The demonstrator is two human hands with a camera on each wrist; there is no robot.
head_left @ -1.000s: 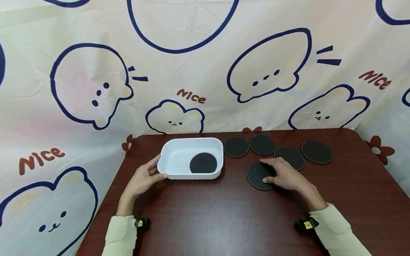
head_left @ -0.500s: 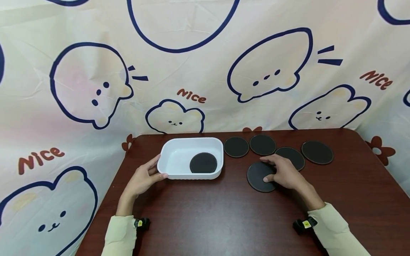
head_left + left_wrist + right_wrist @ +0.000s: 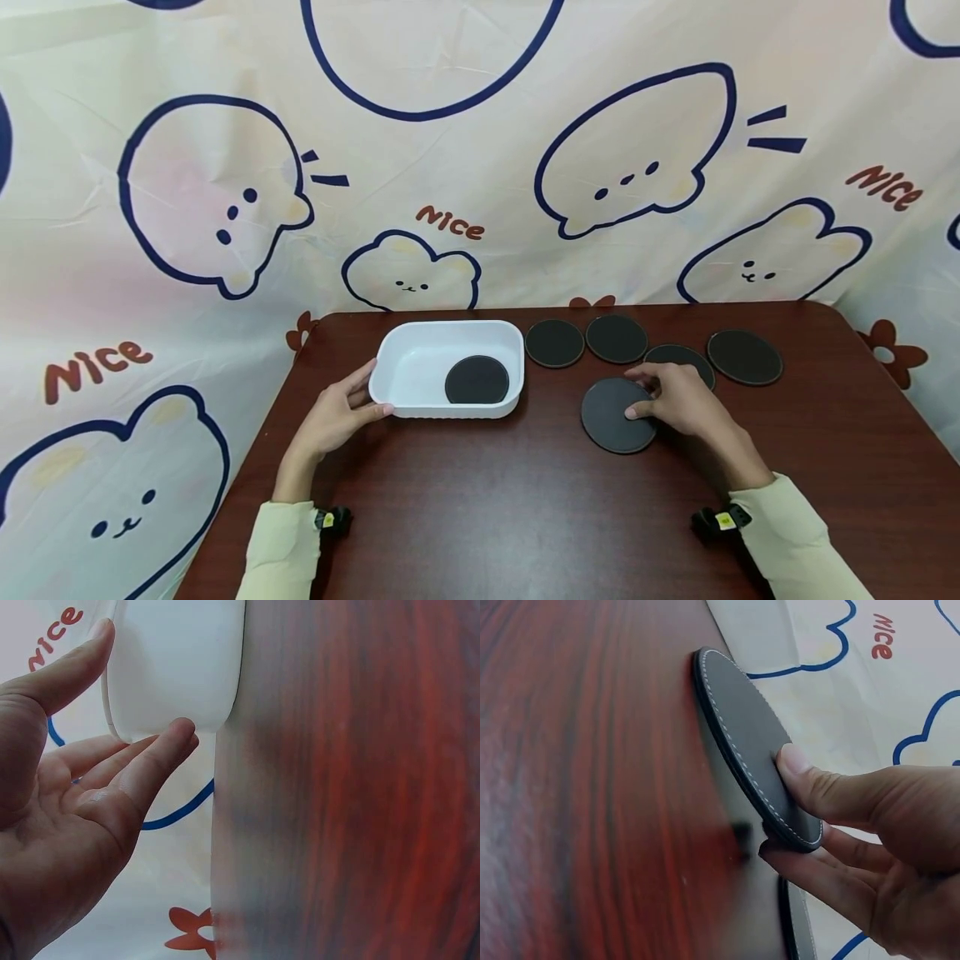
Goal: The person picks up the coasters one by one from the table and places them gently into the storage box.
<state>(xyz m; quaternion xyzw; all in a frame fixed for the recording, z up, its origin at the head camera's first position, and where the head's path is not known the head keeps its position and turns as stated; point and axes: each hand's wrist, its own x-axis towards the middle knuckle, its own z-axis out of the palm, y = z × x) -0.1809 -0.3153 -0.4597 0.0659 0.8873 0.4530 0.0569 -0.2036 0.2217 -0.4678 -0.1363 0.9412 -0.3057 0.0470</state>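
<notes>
A white rectangular plastic tub [image 3: 408,371] stands near the back of the table, with a round black coaster [image 3: 477,380] lying inside at its right. My left hand [image 3: 333,421] holds the tub's left end, thumb at the front rim and fingers against the side wall. To the right of the tub, my right hand [image 3: 684,402] pinches another round coaster [image 3: 611,414], thumb on its upper face and fingers beneath. In the right wrist view this coaster [image 3: 742,712] shows white stitching round its edge and is tilted, its near edge off the table.
Several more black coasters lie on the brown wooden table [image 3: 480,500]: one coaster [image 3: 554,343] beside the tub, another coaster [image 3: 617,338] next to it, a partly hidden coaster [image 3: 682,358] behind my right hand, and a coaster [image 3: 745,357] farthest right. A patterned curtain [image 3: 495,167] hangs behind.
My right hand's fingers have slipped under the coaster's right edge and raised it, so its top now tilts and looks lighter. The left hand and tub have stayed in place.
</notes>
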